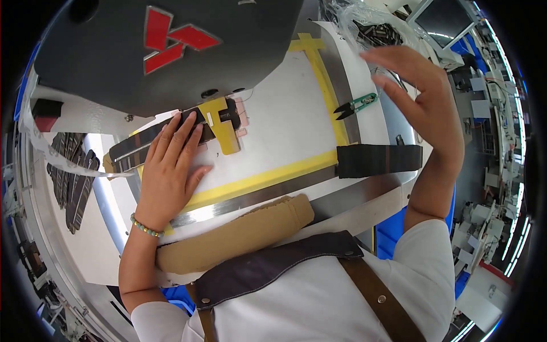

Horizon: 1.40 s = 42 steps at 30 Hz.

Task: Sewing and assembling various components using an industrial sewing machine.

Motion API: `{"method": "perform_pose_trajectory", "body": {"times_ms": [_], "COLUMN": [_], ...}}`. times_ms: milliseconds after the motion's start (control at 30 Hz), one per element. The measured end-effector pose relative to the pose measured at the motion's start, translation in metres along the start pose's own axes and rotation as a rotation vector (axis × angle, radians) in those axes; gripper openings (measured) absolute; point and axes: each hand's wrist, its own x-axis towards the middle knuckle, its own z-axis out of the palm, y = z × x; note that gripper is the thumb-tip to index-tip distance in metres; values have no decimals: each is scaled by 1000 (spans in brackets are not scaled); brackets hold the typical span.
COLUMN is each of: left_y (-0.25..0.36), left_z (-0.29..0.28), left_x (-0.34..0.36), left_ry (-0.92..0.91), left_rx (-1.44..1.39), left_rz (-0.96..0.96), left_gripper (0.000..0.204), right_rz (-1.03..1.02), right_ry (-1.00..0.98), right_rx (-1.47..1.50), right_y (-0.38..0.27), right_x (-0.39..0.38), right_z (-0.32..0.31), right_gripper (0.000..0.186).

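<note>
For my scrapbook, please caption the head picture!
Left hand on a dark strip near a yellow piece, right hand raised.

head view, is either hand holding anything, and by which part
The left hand rests fingers-down on the dark strip, beside the yellow plate; no grasp shows. The right hand is raised, with nothing visible in it.

Workshop, with large sewing machine (114,62) and green snips (363,102).
</note>
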Motion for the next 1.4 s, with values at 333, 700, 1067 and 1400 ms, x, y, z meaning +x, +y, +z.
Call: {"method": "perform_pose_trajectory", "body": {"times_ms": [333, 700, 1067, 1400], "left_y": [2, 31, 45, 79], "left_z": [5, -53, -60, -13], "left_x": [-1, -4, 4, 32], "left_ry": [6, -117, -68, -86], "left_rx": [-27, -43, -329, -1536], "left_rz": [33, 80, 102, -462], "left_gripper": [71, 66, 54, 32], "right_rz": [418, 492, 495, 666], "right_ry": [360, -13, 292, -51], "right_rx": [-149, -606, -335, 1250], "right_y": [47, 154, 122, -27], "right_x": [-53, -8, -13, -10], "right_z": [-32, 31, 31, 91], "right_gripper": [25, 20, 21, 15]}}
